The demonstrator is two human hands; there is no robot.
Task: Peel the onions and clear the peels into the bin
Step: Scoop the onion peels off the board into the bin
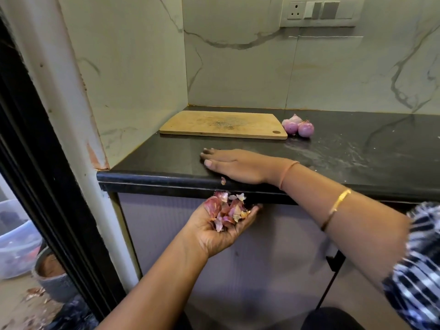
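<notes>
My left hand [221, 231] is cupped palm up just below the counter's front edge, holding a heap of pink and purple onion peels [226, 209]. My right hand [234, 165] lies flat on the black counter [357, 158], palm down, fingers together, its side at the edge. One loose peel [223, 181] hangs at the counter's lip beside it. Three peeled purple onions [298, 126] sit together right of a wooden cutting board [221, 125] near the back wall. No bin is clearly in view.
Marble wall panels close the counter at the back and left. A socket and switch plate [319, 11] is high on the wall. Cabinet doors [262, 258] lie below the counter. Past a dark door frame at left stand a blurred plastic tub [16, 236] and a pot [51, 275].
</notes>
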